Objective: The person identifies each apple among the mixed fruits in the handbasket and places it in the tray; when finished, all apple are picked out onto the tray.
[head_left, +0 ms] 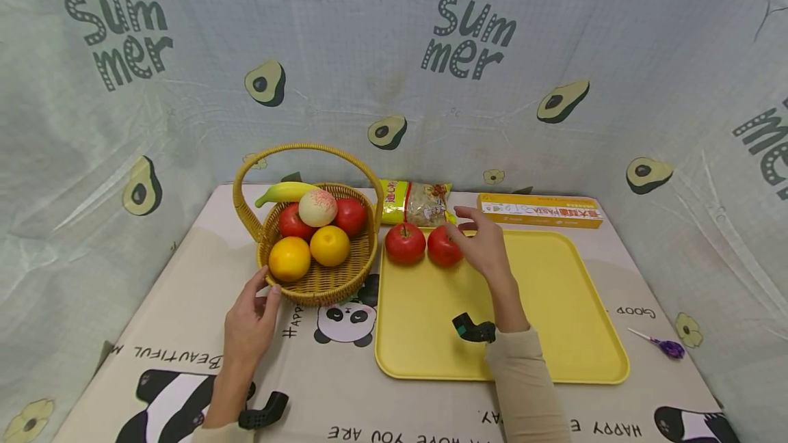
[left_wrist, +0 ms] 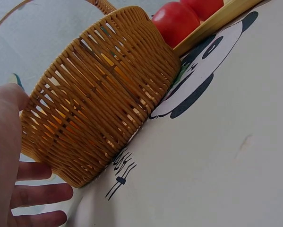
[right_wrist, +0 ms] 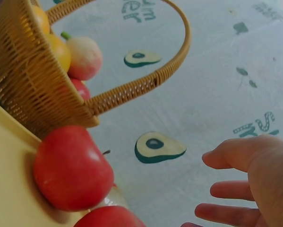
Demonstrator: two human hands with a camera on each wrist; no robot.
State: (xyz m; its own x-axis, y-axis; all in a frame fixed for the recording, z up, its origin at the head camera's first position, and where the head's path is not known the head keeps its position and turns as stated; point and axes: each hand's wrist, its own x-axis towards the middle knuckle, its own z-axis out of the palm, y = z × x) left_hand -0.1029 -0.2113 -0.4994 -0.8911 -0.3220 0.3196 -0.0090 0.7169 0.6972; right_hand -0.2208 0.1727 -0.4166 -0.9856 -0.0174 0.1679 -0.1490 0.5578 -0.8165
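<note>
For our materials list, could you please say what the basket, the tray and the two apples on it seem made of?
Basket: woven wicker or a plastic imitation, slightly glossy, with separate strands showing.
Yellow tray: probably smooth plastic, judging by its even color and rounded rim.
Two apples: smooth, shiny skin with highlights; real or artificial, I can't tell.

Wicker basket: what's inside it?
The wicker basket holds a banana, a peach, two oranges and two red apples. The peach partly hides both apples; anything underneath them all cannot be seen.
</note>
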